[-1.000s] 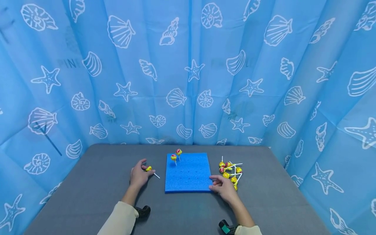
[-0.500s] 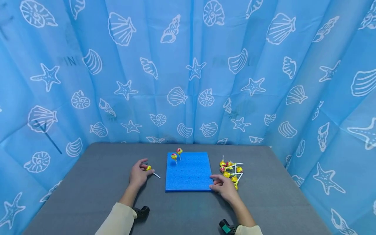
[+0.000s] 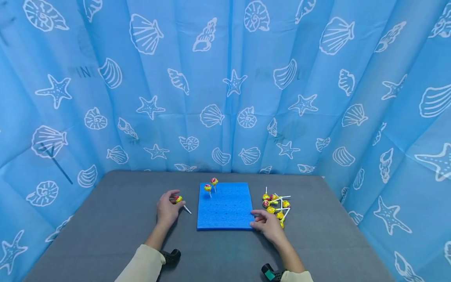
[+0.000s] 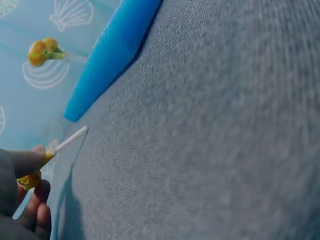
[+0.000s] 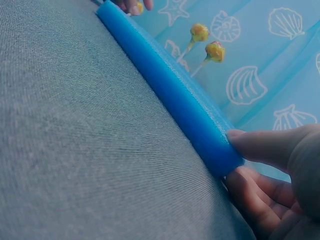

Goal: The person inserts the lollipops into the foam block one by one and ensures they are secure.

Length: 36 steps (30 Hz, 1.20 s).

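Observation:
My left hand [image 3: 167, 209] is left of a blue foam board [image 3: 225, 211] and pinches a yellow-and-red wrapped lollipop [image 3: 178, 199] between thumb and fingers. Its white stick [image 4: 71, 139] points toward the board, its tip low over the grey cloth. My right hand [image 3: 269, 226] grips the board's near right corner, thumb on the top edge and fingers against the side below. Two lollipops, one [image 3: 208, 188] in front of the other [image 3: 214, 181], stand upright by their sticks at the board's back left. Small dark holes mark the rest of its top.
Several more lollipops [image 3: 271, 210] lie in a loose pile on the grey table [image 3: 225, 258], just right of the board and beside my right hand. A blue curtain [image 3: 225, 98] with white shell prints hangs behind the table and along its sides.
The lollipop in my left hand has turned slightly, with more red of its wrapper showing. My right hand stays at the board's corner.

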Tool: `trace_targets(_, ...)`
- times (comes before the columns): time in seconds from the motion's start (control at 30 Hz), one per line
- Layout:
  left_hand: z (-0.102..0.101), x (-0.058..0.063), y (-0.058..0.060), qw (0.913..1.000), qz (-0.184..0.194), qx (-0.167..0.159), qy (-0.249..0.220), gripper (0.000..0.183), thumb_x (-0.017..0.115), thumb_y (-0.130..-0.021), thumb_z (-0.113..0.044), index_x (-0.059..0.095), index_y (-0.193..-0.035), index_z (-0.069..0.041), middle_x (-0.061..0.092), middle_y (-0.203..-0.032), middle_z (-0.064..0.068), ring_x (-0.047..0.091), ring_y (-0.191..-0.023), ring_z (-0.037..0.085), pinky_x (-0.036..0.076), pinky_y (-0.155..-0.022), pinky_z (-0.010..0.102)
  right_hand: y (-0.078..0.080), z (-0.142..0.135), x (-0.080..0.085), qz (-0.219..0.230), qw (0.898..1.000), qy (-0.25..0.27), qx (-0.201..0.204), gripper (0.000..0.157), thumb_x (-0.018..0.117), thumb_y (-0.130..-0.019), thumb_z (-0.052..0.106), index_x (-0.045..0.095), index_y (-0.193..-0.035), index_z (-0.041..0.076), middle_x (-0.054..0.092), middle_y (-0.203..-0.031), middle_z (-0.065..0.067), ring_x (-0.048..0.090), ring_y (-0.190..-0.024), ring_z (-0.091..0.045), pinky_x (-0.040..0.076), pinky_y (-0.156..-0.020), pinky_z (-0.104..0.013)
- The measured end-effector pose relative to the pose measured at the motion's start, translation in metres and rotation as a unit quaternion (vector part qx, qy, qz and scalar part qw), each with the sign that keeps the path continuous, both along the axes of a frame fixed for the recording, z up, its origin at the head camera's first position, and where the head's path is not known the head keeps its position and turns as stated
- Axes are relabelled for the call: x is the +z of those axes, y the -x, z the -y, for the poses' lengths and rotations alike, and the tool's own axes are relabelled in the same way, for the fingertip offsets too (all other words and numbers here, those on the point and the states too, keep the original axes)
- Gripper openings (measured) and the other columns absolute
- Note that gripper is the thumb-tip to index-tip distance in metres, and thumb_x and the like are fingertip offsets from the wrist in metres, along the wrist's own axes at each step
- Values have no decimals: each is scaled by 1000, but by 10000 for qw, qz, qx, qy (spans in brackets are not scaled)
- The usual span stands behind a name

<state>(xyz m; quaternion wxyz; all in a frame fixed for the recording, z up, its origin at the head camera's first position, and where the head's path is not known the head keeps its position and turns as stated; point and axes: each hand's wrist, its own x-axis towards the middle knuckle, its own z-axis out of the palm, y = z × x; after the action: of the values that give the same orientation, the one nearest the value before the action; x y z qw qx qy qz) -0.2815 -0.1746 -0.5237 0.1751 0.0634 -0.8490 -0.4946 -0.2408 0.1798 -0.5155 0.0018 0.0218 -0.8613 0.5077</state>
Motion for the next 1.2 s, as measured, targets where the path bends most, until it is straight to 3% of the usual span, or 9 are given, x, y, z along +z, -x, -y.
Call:
trace_targets(0.27, -10, 1, -1, 9994, -333, -105, 36, 29, 76, -85, -8, 66, -112, -6, 60, -109, 10, 61, -96, 25, 53, -84, 41, 0, 0, 1, 58, 10000, 45, -41, 31, 75, -84, 5, 69, -115, 8, 60, -85, -1, 55, -74, -17, 48, -61, -25)
trace_targets(0.6, -23, 9, 4, 9970, -716, -197, 198, 30, 78, -83, -8, 69, -111, -7, 63, -106, 7, 62, -90, 22, 54, -79, 40, -1, 1, 4, 47, 10000, -13, 2, 32, 75, -84, 6, 69, -115, 8, 60, -85, -2, 55, -74, -17, 47, -62, -25)
trace_targets(0.97, -44, 30, 4, 9942, -1015, -354, 97, 27, 77, -84, -10, 68, -110, -10, 58, -104, 3, 59, -89, 18, 54, -79, 35, -2, 1, 4, 26, 10000, -34, -13, 32, 75, -84, 6, 69, -115, 9, 60, -85, -1, 54, -75, -17, 47, -62, -25)
trace_targets(1.2, -58, 39, -1, 9915, -1141, -615, 138, 25, 77, -85, -11, 68, -108, -11, 59, -105, 3, 61, -88, 18, 54, -78, 36, -2, -1, 4, 20, 10000, 25, -1, 32, 75, -84, 5, 69, -116, 9, 60, -86, -1, 54, -75, -17, 48, -63, -25)
